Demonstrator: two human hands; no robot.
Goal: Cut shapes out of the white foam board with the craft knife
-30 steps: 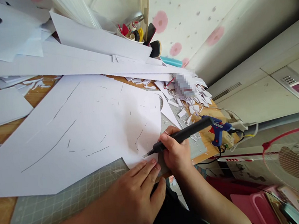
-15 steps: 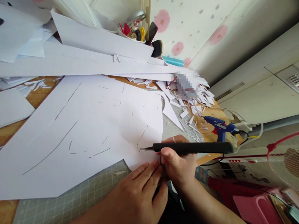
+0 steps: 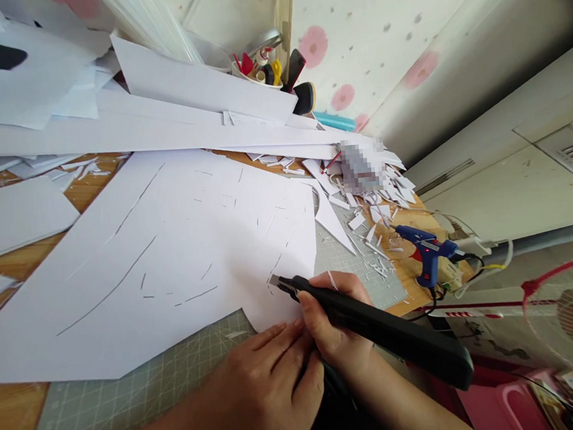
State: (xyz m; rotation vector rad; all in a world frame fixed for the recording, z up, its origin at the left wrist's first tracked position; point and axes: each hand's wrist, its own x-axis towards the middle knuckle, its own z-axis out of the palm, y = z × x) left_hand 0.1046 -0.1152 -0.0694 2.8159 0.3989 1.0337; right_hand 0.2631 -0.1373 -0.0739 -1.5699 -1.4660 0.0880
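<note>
The large white sheet [image 3: 169, 252] lies on the cutting mat [image 3: 132, 396] under your left hand [image 3: 262, 391], whose flat, slightly spread fingertips pin its near edge. Your right hand [image 3: 333, 324] grips the black craft knife [image 3: 377, 331], blade tip just ahead of those fingertips: a slip toward them would likely cut you. Since half a second ago, the handle has swung toward you.

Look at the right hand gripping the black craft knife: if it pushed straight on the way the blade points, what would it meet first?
Most likely the large white sheet. The right hand aims the knife up-left, its tip at the sheet's near edge; whether it already touches is unclear.
</note>
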